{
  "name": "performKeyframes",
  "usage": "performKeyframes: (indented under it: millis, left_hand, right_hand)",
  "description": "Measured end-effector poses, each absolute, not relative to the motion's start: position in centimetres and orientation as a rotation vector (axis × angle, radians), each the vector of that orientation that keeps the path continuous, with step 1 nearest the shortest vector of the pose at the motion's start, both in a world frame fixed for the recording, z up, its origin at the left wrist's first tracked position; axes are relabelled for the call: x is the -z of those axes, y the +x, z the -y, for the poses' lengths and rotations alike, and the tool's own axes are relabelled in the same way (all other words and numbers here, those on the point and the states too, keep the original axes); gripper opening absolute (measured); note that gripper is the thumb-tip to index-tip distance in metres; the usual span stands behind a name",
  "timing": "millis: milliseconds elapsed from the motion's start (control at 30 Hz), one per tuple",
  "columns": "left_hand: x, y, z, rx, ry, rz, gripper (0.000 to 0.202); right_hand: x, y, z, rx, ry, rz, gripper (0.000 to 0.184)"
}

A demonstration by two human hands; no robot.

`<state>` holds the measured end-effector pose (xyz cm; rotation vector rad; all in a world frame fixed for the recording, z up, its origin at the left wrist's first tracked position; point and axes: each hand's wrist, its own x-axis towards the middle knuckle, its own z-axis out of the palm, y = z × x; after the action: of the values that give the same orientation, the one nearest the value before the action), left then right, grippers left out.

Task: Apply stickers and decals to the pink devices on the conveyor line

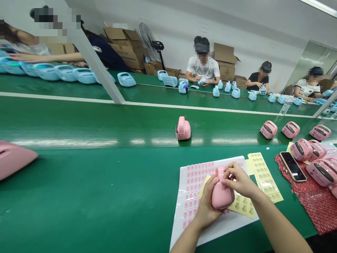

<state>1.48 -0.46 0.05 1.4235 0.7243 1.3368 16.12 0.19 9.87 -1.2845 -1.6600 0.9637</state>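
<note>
My left hand (206, 205) wraps around a small pink plastic device (221, 193), holding it over a white sheet of pink stickers (191, 195). My right hand (238, 180) is closed in a pinch, with its fingertips pressed against the top of the device. Whether a sticker sits under those fingers is hidden. A yellowish sticker sheet (243, 205) lies beneath the device. Another pink device (183, 128) stands alone on the green belt (92, 189) beyond my hands.
Used yellow backing sheets (264, 175), a black phone (292, 166) and several pink devices (313, 165) on red wrap (313, 200) lie at right. A pink part (13, 158) sits at the left edge. Across the belts, other people handle blue devices (126, 79).
</note>
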Motion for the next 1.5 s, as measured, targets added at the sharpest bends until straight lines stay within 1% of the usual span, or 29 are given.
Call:
performKeyframes:
  millis: [267,433,467,500,600,667,767,833,900,967,1033,1067,1133,1300,1367,1433,1500]
  left_hand:
    - [0.1,1.6,0.4,-1.36,1.303,-0.705,0.08]
    - [0.5,1.6,0.4,-1.389,1.425,-0.719,0.083]
    - [0.5,1.6,0.4,-1.397,1.456,-0.718,0.083]
    - [0.6,1.6,0.4,-1.405,1.477,-0.711,0.082]
    - [0.4,1.7,0.5,-1.41,1.514,-0.681,0.078]
    - [0.2,1.7,0.5,-1.392,1.529,-0.667,0.076]
    - [-0.3,1.5,0.8,-1.373,1.548,-0.631,0.074]
    - [-0.6,1.4,1.1,-1.357,1.525,-0.603,0.075]
    - [-1.0,1.3,1.4,-1.284,1.46,-0.591,0.082]
    - [-1.3,1.3,1.6,-1.192,1.346,-0.642,0.09]
    - [-1.6,1.4,1.3,-1.132,1.209,-0.743,0.094]
    - [-1.8,1.5,1.1,-1.114,1.147,-0.806,0.092]
    - [-1.9,1.5,0.4,-1.047,1.11,-0.928,0.08]
    - [-1.3,0.8,-1.0,-0.727,1.559,-1.123,0.048]
    - [-0.9,0.7,-1.3,-0.726,1.729,-1.155,0.036]
    - [-0.7,0.7,-1.4,-0.76,1.84,-1.148,0.031]
    - [-0.7,0.8,-1.4,-0.785,1.879,-1.14,0.028]
  right_hand:
    - [-9.4,15.8,0.2,-0.829,-1.268,1.66,0.006]
    - [-9.4,15.8,0.9,-0.74,-1.301,1.741,0.008]
    - [-9.3,15.8,1.0,-0.729,-1.315,1.74,0.011]
    - [-9.3,15.9,1.2,-0.73,-1.327,1.732,0.018]
    - [-9.0,16.1,1.2,-0.809,-1.336,1.681,0.044]
    - [-8.6,16.4,0.7,-0.863,-1.336,1.635,0.052]
    - [-7.5,17.1,-0.6,-0.916,-1.357,1.478,0.049]
    - [-6.4,17.6,-1.5,-1.062,-1.34,1.38,0.041]
    - [-5.3,17.9,-2.2,-1.312,-1.304,1.359,0.03]
    - [-4.4,18.0,-3.0,-1.418,-1.333,1.358,0.026]
    - [-4.2,18.3,-4.2,-1.278,-1.436,1.31,0.026]
    - [-4.3,18.6,-5.1,-1.162,-1.486,1.269,0.025]
    - [-5.0,19.6,-7.4,-0.967,-1.56,1.195,0.022]
    - [-7.0,22.6,-14.4,-0.573,-1.761,1.069,0.016]
    - [-7.3,23.5,-16.6,-0.484,-1.829,1.051,0.01]
    - [-7.3,24.3,-18.1,-0.42,-1.896,1.025,0.004]
    - [-7.3,25.1,-18.9,-0.366,-1.957,0.987,0.005]
